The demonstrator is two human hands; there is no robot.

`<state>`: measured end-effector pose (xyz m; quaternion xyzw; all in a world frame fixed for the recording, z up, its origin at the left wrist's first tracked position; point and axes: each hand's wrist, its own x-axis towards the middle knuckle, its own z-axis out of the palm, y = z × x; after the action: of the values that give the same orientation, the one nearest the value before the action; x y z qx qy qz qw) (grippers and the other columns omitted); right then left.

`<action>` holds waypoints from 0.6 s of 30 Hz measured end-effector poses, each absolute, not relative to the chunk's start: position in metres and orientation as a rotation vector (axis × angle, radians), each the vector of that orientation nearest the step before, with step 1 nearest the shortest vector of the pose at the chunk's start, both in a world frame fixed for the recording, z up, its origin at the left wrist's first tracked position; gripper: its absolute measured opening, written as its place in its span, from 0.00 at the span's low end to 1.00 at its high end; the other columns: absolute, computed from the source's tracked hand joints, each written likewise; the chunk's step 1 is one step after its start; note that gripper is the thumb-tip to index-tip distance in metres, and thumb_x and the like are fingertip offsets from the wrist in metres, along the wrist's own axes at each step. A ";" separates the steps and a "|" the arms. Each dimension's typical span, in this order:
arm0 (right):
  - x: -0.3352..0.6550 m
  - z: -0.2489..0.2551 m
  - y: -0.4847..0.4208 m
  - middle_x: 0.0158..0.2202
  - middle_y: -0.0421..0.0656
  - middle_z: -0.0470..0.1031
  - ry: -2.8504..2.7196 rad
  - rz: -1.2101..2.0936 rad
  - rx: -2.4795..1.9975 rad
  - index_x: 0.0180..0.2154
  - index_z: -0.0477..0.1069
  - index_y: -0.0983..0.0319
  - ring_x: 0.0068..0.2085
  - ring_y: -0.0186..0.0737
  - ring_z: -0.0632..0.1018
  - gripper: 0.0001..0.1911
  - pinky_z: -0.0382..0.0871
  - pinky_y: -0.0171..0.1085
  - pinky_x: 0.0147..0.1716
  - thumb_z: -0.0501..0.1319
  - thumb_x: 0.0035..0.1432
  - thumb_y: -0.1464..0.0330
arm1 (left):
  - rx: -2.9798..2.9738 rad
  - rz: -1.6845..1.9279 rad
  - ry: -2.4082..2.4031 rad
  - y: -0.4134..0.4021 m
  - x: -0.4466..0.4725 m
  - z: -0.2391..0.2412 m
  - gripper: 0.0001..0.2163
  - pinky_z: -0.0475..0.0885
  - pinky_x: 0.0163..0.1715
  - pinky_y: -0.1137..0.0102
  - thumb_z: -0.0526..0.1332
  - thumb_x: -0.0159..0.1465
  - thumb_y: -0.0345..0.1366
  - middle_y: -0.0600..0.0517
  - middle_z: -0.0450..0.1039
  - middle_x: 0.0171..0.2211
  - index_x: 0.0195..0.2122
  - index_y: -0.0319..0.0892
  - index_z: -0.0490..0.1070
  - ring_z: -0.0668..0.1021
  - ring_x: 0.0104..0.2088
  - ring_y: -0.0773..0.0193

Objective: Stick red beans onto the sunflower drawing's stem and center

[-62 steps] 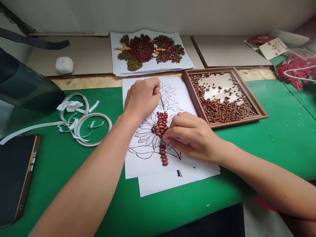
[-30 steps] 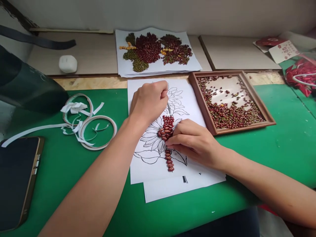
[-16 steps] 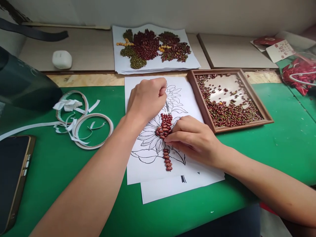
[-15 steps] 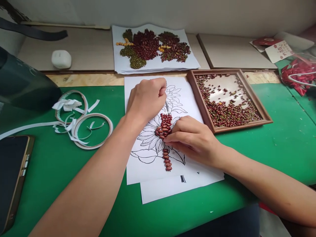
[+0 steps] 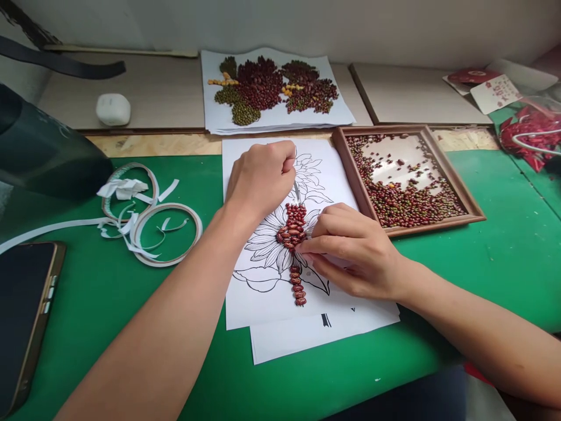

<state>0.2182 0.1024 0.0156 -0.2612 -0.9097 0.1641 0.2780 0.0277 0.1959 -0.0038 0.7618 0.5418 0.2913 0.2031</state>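
Observation:
On a white sheet (image 5: 245, 310) with a sunflower line drawing, small red beans (image 5: 295, 213) fill a strip above larger speckled beans (image 5: 290, 236) at the flower's centre. Further speckled beans (image 5: 298, 286) run down the stem. My left hand (image 5: 265, 175) is closed over the upper drawing, round thin grey tweezers (image 5: 297, 190) whose tip points at the strip's top end; the grip itself is mostly hidden. Beside the flower centre, my right hand (image 5: 350, 251) has its index fingertip at the edge of the speckled beans and its thumb slightly apart, with nothing visible between them.
A brown frame tray (image 5: 475, 213) of mixed beans lies right of the sheet. Behind are finished bean pictures (image 5: 210, 120) and a white case (image 5: 113, 110). Tape rolls (image 5: 199, 234), a phone (image 5: 26, 304) and a dark bottle (image 5: 48, 146) occupy the left. A bag of red items (image 5: 526, 134) sits far right.
My right hand has shifted slightly right, its thumb and index finger a little further apart. My left hand stays in place. The whole view has shifted slightly.

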 end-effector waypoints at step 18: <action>0.217 0.019 0.102 0.33 0.42 0.75 -2.639 0.415 -0.614 0.44 0.77 0.61 0.34 0.40 0.70 0.05 0.65 0.44 0.39 0.61 0.70 0.72 | 2.130 0.802 1.517 0.195 0.028 -0.002 0.12 0.54 0.30 0.63 0.59 0.61 0.25 0.53 0.65 0.23 0.24 0.44 0.58 0.65 0.26 0.62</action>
<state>0.2174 0.1023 0.0190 -0.2195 -0.9435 0.1483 0.1990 0.0281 0.1954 -0.0020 0.7627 0.5432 0.2873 0.2017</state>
